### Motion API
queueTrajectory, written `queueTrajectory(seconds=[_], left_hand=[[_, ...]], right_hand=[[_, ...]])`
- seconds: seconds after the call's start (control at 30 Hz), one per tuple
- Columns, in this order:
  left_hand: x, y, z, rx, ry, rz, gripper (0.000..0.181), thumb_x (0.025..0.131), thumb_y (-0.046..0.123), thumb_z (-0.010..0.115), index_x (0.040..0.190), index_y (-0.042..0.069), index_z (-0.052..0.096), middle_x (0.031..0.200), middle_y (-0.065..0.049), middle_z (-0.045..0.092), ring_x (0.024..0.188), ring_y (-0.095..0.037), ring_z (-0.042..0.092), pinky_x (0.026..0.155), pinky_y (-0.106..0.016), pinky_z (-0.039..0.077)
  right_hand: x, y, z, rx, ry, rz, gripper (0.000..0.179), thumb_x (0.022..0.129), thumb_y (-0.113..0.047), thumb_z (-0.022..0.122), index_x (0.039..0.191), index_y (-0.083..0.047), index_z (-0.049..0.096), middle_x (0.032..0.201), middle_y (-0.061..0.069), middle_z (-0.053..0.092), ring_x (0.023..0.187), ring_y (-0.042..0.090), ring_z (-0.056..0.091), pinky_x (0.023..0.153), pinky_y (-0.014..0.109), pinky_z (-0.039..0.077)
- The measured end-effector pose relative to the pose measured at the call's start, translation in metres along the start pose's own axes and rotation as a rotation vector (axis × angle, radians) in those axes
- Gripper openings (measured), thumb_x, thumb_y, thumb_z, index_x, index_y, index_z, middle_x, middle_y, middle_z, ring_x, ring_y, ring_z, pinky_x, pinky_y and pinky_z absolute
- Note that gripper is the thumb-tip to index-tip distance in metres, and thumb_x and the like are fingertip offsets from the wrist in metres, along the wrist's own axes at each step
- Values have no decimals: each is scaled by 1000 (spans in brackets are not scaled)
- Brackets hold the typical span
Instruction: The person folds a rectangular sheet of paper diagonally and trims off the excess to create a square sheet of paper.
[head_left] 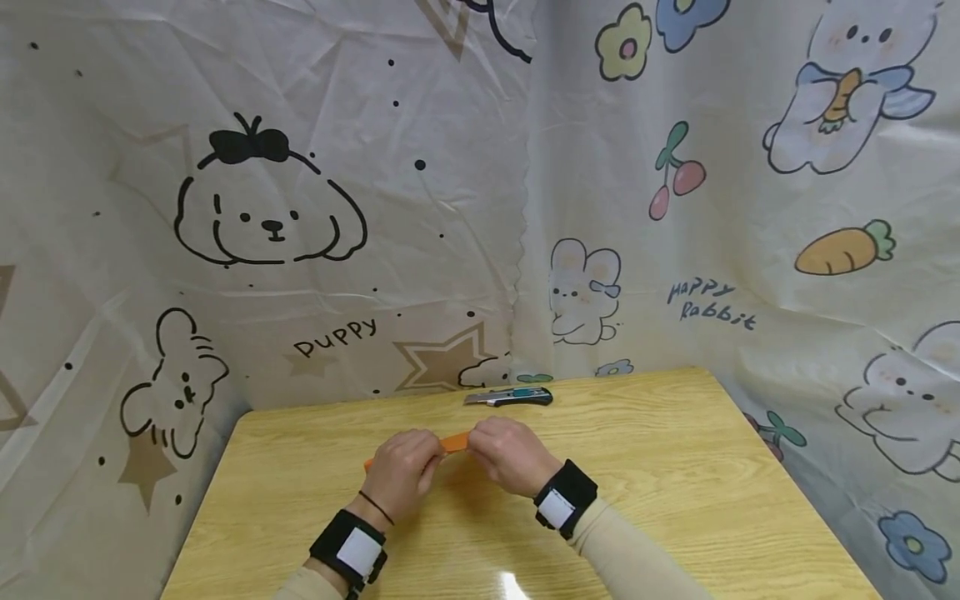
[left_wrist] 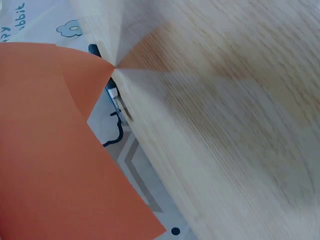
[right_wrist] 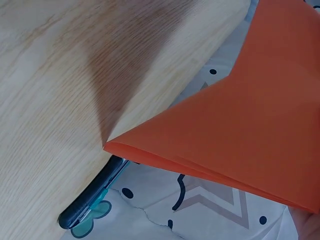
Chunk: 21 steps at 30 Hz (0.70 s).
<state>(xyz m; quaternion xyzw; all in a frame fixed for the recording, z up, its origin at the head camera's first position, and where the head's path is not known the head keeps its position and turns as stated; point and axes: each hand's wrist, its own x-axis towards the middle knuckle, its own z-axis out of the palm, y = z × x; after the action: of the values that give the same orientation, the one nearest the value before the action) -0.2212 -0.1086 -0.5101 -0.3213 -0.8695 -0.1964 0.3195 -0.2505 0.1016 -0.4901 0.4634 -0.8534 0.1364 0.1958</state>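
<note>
Pinching folded orange paper (head_left: 454, 442) just nearside of the utility knife (head_left: 510, 397), the left hand (head_left: 402, 472) and right hand (head_left: 517, 457) are handling probably light, flexible, easily creased stock, best held by its edges.

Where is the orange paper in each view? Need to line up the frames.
Head: orange paper between left hand and right hand, below centre.
Left wrist: orange paper at left, tip pointing right.
Right wrist: orange paper at right, tip pointing left.
Shared landmark: utility knife, partly behind the paper in both wrist views.
</note>
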Motion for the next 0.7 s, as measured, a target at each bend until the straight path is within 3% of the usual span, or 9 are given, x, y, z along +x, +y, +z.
queueTrajectory(seconds=[0.23,0.7], left_hand=[[-3,-3,-4,-11,0,-31,11,75,14,71,76,18,61,74,8,59,67,-7,56,61,-28,48],[-9,-15,-6,1,34,-12,10,73,18,72,74,19,63,73,10,62,68,-7,58,68,-31,47]], right_hand=[[-2,2,0,-5,16,18,5,83,-17,63,81,-21,61,78,-13,56,72,1,50,66,15,44],[-7,8,-2,3,22,34,4,84,-19,61,81,-21,62,79,-13,57,74,2,51,67,18,44]])
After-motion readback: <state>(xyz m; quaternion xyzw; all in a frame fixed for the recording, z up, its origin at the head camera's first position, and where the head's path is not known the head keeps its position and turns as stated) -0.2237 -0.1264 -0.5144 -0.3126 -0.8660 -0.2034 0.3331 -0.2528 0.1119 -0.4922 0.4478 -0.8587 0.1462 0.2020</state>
